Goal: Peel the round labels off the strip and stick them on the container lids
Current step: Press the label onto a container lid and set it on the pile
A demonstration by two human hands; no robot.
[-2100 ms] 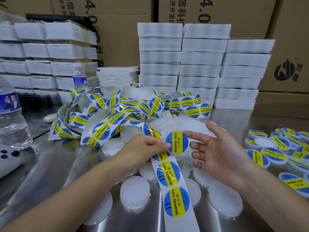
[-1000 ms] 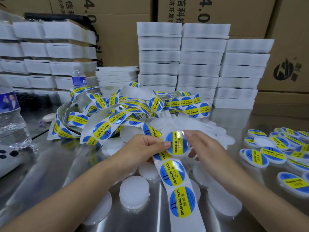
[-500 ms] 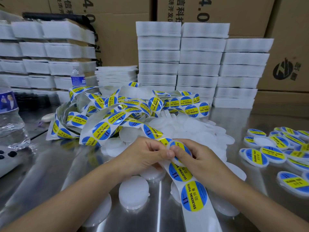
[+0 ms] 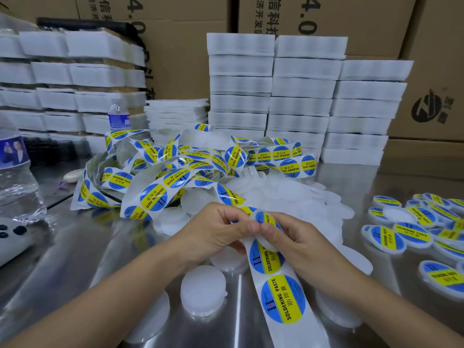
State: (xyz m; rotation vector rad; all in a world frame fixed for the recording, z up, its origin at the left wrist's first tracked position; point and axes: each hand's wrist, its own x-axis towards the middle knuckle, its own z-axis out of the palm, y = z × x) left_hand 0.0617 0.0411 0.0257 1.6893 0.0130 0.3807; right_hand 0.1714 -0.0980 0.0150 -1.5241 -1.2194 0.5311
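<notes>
A long white backing strip with round blue-and-yellow "soldering paste" labels runs from a tangled heap down to the front edge. My left hand pinches the strip at mid-table. My right hand holds a white lid against the strip, with one round label curling up at my fingertips. Whether that label sticks to the lid I cannot tell. Bare white lids lie on the steel table below and behind my hands.
Labelled lids lie grouped at the right. Stacks of white foam trays and cardboard boxes line the back. A water bottle and a grey device sit at the left edge.
My right hand came in from open beside the strip, closed on a label, and both hands dropped lower. The strip slid toward me. A white lid now sits in my right hand.
</notes>
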